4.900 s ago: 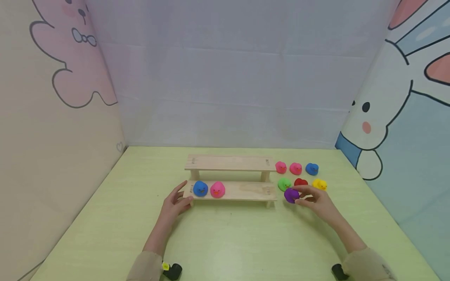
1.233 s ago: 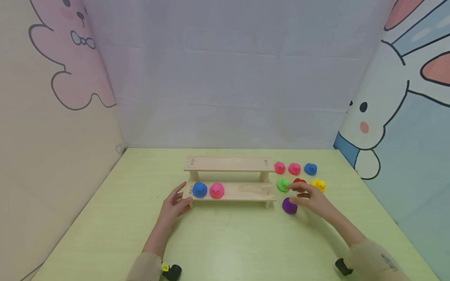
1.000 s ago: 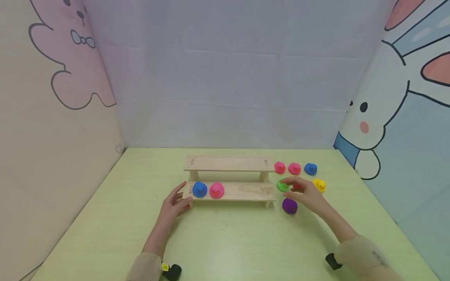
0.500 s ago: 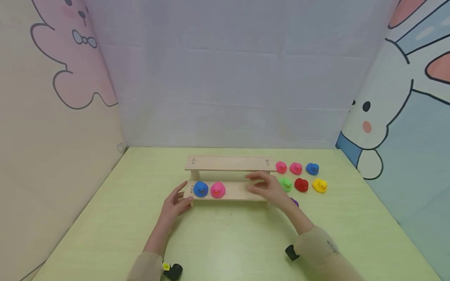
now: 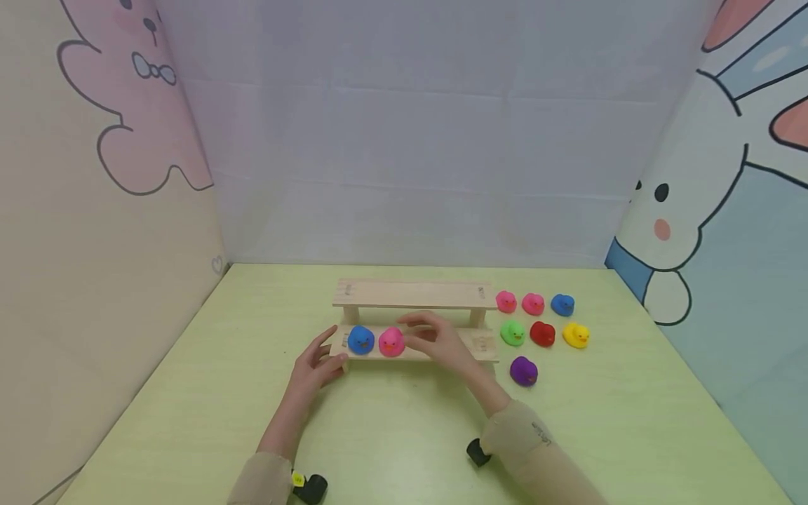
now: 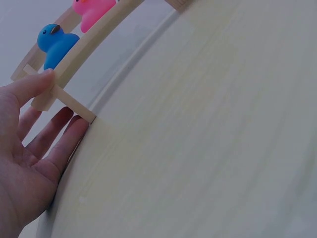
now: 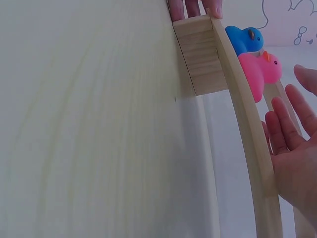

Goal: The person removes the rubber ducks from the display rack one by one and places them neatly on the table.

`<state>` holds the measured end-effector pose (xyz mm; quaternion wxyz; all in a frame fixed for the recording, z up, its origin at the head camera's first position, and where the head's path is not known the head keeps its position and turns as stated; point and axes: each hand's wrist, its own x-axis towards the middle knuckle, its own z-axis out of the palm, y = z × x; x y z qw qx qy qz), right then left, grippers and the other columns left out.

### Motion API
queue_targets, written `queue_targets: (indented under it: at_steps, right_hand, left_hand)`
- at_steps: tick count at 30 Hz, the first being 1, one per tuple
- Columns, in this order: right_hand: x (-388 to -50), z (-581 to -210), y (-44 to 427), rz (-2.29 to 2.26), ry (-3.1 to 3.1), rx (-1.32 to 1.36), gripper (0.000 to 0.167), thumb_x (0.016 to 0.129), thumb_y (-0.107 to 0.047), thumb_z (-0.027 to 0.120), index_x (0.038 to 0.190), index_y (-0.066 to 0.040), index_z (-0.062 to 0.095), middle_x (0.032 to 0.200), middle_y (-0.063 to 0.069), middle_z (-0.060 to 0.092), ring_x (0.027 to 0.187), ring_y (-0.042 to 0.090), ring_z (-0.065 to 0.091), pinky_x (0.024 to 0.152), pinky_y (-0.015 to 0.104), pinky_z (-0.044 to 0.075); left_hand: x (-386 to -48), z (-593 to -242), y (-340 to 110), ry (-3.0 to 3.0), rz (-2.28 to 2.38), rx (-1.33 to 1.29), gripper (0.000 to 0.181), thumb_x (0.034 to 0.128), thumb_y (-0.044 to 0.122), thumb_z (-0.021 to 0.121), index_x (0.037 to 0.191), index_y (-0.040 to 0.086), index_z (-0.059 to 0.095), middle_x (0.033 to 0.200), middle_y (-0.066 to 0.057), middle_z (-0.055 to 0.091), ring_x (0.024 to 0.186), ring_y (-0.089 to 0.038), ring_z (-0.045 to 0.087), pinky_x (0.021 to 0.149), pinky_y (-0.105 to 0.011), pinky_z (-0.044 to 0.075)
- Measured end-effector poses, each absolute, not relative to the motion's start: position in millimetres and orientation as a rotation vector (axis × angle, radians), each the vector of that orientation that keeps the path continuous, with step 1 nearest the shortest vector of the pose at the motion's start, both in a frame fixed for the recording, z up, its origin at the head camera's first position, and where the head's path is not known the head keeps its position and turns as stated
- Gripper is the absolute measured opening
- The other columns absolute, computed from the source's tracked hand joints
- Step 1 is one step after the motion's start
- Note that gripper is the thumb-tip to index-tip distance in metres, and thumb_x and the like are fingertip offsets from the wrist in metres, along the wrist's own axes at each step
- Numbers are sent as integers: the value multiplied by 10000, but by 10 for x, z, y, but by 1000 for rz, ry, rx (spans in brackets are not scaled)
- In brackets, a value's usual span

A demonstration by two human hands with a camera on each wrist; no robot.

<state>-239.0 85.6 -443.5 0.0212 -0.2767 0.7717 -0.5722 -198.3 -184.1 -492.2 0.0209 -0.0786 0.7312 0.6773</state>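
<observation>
A two-step wooden stand (image 5: 481,342) bears a blue rubber duck (image 5: 360,340) and a pink rubber duck (image 5: 391,342) side by side at the left of its lower step. My left hand (image 5: 312,369) holds the stand's left end, with the thumb at the step and the fingers by the leg in the left wrist view. Just right of the pink duck, my right hand (image 5: 445,345) hovers over the lower step. Its fingers are spread and apart from the duck (image 7: 258,74) in the right wrist view. A purple rubber duck (image 5: 524,372) sits on the table.
Right of the stand are two pink ducks, one of them a pink duck (image 5: 533,304), and a blue duck (image 5: 563,304). Before them stand a green duck (image 5: 513,333), a red duck (image 5: 543,334) and a yellow duck (image 5: 576,335). A pale curtain (image 5: 404,161) rises behind the table.
My right hand held the purple duck, let it go on the table before the green duck, then moved left past the green duck to the pink duck. My left hand stayed at the stand.
</observation>
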Motion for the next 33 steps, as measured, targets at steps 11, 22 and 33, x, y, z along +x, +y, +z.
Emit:
queue_targets:
  at_steps: [11,22,33]
  right_hand:
    - [-2397,-4530,793,-1759,2398,-859,334,912,-137,708,1238,-98,650,1236,93,654,1094,246,638,945,239,534]
    - [-2396,-4579,674,-1665,2520,-852,406,838,-253,800,1212,-142,686,1261,-15,630,1202,184,551,1072,506,468]
    - [-2335,-4557,627,-1648,2554,-725,346,832,-283,803,1162,-241,708,1212,-48,658,1155,149,589,1042,428,512]
  left_hand:
    - [-1967,-4910,-1836,2277,2131,-179,657,920,172,705,1505,250,414,1326,-196,575,982,-71,661,859,-271,595]
    - [-1990,-4917,-1848,2267,2114,-223,664,905,203,727,1486,322,431,1347,-171,575,987,-63,649,857,-276,597]
    - [-1988,-4928,-1843,2267,2108,-233,665,903,208,729,1488,316,431,1350,-167,572,1007,-83,645,869,-288,596]
